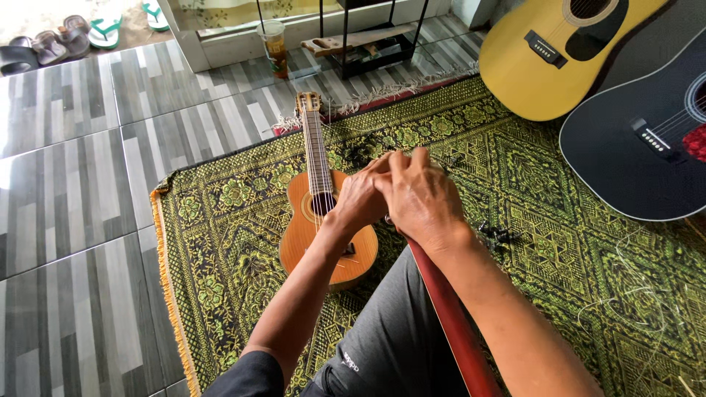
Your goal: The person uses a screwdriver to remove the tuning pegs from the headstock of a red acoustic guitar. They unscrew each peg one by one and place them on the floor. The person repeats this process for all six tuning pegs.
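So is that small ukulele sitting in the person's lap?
No, the small ukulele lies flat on the green patterned rug, beside the left hand, while a red instrument neck rests across the lap.

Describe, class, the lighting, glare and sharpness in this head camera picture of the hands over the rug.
Head view: soft daylight, with bright glare on the glossy grey striped floor tiles at the left; the small orange-brown wooden ukulele and green patterned rug are sharp; the left hand and right hand, pressed together, show faint softness; straight tile lines bow slightly toward the edges.
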